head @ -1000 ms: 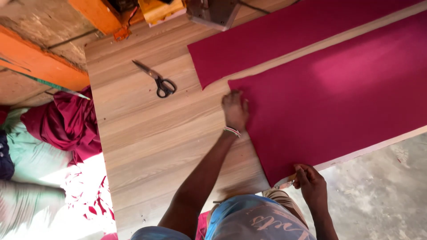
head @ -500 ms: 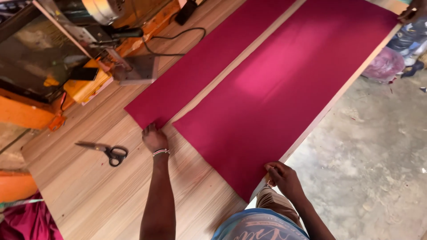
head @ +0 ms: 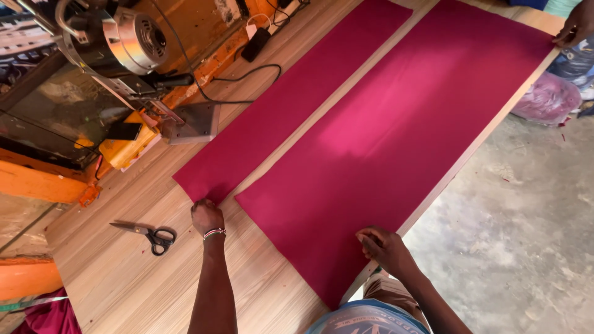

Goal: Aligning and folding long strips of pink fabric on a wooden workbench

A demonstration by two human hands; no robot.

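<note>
1. The left hand (head: 207, 216) rests on the near corner of the narrow cloth strip (head: 291, 105). Its fingers (head: 201, 205) are curled down onto the cloth edge; whether they pinch the corner or only press it flat cannot be told.
2. The narrow cloth strip runs away from those fingers, up and to the right, with its long axis diagonal across the tabletop (head: 124, 278).
3. The right hand (head: 380, 247) lies on the near edge of the wide cloth panel (head: 408, 142), close to its near corner at the tabletop rim. Its fingers (head: 365, 238) are bent and lie on the cloth; a grip is not confirmed.
4. The wide cloth panel lies parallel to the strip, just to the right of the left fingers, with a thin band of bare wood between the two pieces.
5. Each hand is nearest its own piece: left to the strip, right to the panel.
6. Scissors (head: 151, 234) lie closed on the wood to the left of the left fingers, near but apart.
7. A cutting machine (head: 133, 46) with a metal base plate (head: 195, 122) stands beyond the left fingers, the plate just beside the strip's left edge.
8. Another person's hand (head: 575, 25) touches the far corner of the panel.
9. A concrete floor (head: 526, 235) lies to the right of the right fingers.
</note>
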